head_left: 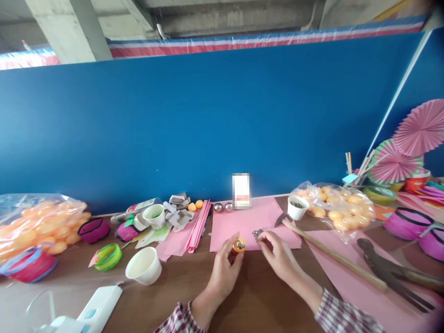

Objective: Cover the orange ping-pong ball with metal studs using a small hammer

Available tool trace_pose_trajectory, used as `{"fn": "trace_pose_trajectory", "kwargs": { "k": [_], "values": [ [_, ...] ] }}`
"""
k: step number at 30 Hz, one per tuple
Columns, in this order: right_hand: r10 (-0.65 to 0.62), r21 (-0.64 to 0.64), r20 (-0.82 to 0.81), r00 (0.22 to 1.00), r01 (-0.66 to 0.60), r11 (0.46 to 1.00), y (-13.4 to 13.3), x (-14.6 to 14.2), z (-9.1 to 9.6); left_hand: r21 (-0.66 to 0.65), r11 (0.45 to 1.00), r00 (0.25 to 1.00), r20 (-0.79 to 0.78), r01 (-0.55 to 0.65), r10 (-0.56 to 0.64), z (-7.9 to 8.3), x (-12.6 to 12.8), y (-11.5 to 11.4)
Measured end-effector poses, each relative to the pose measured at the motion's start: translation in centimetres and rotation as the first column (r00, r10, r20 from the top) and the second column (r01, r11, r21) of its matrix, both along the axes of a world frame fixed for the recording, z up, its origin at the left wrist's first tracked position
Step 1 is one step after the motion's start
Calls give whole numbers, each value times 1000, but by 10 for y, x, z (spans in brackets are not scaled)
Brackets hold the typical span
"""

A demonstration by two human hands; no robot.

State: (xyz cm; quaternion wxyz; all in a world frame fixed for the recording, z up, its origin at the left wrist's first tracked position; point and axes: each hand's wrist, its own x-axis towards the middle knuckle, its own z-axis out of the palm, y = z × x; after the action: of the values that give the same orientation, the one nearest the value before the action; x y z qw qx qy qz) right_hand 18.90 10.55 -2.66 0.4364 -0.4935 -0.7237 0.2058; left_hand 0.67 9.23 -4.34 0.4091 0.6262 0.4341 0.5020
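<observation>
My left hand [224, 270] is closed around an orange ball [236, 247] with an open top, held over the front edge of a pink paper sheet [236, 226]. Small shiny metal bits show inside the ball's opening. To its right, a little pile of grey metal bits [257, 233] lies on the paper. The thumb and forefinger of my right hand [280, 259] are pinched together at the pile's right side. Whatever sits between those fingertips is too small to make out. Two shiny metal balls [223, 207] rest on the sheet's far left corner.
A white cup of dark bits [297, 210] stands behind a wooden-handled hammer [333, 252] on the right. Farther right lies a heavy dark metal tool [381, 263]. Bags of orange balls [333, 203] flank both sides. Left are a white cup [144, 266] and a power strip [100, 310].
</observation>
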Motion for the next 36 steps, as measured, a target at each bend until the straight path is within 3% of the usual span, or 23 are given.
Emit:
{"fn": "trace_pose_trajectory", "kwargs": {
  "k": [7,15,20,24,31,36],
  "values": [
    [59,-200,-257,965,-113,973,-18,-22,5,-47,999,998,63,7,-4,-2,1,2],
    [-89,-454,-579,810,-230,861,-19,-31,-4,-43,999,998,66,-7,10,2,1,2],
    [-80,-453,-626,776,-279,847,-19,-30,-1,-105,994,998,63,-11,18,5,1,0],
    [-24,-431,-603,797,-300,851,-20,-29,-1,-129,991,996,87,26,-15,6,2,-1],
    [45,-346,-504,863,-249,905,-21,-29,4,-106,993,994,109,42,-30,3,2,-1],
    [58,-370,-498,865,-272,888,-22,-30,7,-108,992,990,132,57,-43,2,1,0]
  ]
}}
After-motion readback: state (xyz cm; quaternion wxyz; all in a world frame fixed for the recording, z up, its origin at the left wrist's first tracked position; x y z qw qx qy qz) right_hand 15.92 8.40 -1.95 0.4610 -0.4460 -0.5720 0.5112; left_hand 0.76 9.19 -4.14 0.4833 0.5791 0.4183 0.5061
